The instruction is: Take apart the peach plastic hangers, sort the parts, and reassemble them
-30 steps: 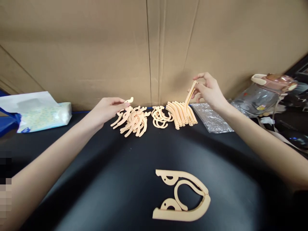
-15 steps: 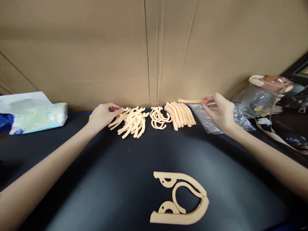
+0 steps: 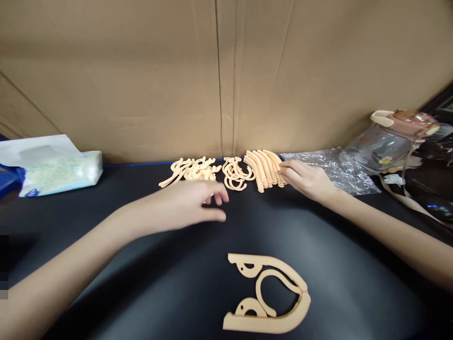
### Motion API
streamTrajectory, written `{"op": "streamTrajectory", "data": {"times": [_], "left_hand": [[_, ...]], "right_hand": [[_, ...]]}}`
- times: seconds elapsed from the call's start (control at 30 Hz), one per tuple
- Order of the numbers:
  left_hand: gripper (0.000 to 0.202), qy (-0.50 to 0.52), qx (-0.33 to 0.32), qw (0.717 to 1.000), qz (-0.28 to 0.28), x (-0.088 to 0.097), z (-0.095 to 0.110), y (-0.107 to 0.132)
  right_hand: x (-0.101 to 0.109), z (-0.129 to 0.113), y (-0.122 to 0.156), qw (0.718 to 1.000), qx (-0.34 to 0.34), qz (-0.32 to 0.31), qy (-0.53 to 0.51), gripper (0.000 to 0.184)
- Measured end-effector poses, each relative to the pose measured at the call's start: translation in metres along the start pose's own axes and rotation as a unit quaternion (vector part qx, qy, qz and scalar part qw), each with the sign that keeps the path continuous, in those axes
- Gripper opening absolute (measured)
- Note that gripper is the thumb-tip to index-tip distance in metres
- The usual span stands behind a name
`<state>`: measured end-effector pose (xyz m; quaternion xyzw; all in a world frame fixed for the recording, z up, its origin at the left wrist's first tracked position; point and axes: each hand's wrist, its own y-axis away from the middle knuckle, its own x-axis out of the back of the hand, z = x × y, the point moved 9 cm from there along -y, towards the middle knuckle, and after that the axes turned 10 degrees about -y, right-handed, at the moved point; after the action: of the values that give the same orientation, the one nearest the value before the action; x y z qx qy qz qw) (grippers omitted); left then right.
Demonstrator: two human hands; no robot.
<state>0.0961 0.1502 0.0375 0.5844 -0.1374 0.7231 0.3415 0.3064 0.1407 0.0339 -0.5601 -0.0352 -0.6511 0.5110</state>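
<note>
1. Tissue pack (image 3: 62, 174) at our far left: soft, printed wrapper, with a white sheet (image 3: 38, 150) over its upper part.
2. At the far right we see a clear bottle (image 3: 371, 146) with a brown lid; we cannot tell what is in it. Clear plastic wrapping (image 3: 348, 174) lies crumpled just left of it, flat on the black table (image 3: 159, 283).
3. Half a second ago our left hand (image 3: 187, 203) pinched at the left side of the small-piece pile (image 3: 203, 171); now it has come right and toward us, released, thumb apart from bent fingers, and it covers part of that pile from view.
4. Our right hand (image 3: 307, 179) held a long piece level above the row of long pieces (image 3: 264, 170); now it has dropped to the row's right end, and we no longer see a piece raised in the air. Its fingertips meet the end of the row; we cannot tell whether they grip anything.
5. Between the small-piece pile and the row lie the hooks (image 3: 238, 174), beyond our left fingertips.
6. Nearer us, right of and below our left hand and well apart from both hands, the laid-out hanger (image 3: 269, 325) lies flat: two long arms meeting at the right, a hook and two small pieces between them.
</note>
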Motion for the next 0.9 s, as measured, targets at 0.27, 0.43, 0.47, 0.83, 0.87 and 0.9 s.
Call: {"op": "streamTrajectory", "data": {"times": [0.27,0.43,0.47,0.83,0.87,0.9], "left_hand": [[0.029,-0.018,-0.083,0.990,-0.115,-0.040,0.041,0.007],[0.018,0.003,-0.121,0.985,-0.120,-0.043,0.054,0.010],[0.016,0.007,-0.124,0.985,-0.119,-0.043,0.056,0.012],[0.010,0.060,-0.064,0.993,-0.080,-0.048,0.048,0.001],[0.011,0.105,-0.046,0.990,-0.077,-0.047,0.043,-0.002],[0.011,0.163,-0.031,0.984,-0.073,-0.046,0.038,-0.005]], "right_hand": [[-0.007,-0.003,0.003,0.992,-0.021,-0.064,-0.107,0.018],[-0.008,-0.002,0.005,0.980,-0.038,-0.057,-0.186,0.019],[-0.006,0.002,0.005,0.976,-0.056,-0.050,-0.205,0.019],[0.007,-0.045,-0.033,0.823,-0.161,-0.194,-0.509,0.024],[0.002,-0.060,-0.031,0.786,-0.161,-0.242,-0.545,0.026],[-0.001,-0.074,-0.029,0.753,-0.162,-0.274,-0.576,0.027]]}}
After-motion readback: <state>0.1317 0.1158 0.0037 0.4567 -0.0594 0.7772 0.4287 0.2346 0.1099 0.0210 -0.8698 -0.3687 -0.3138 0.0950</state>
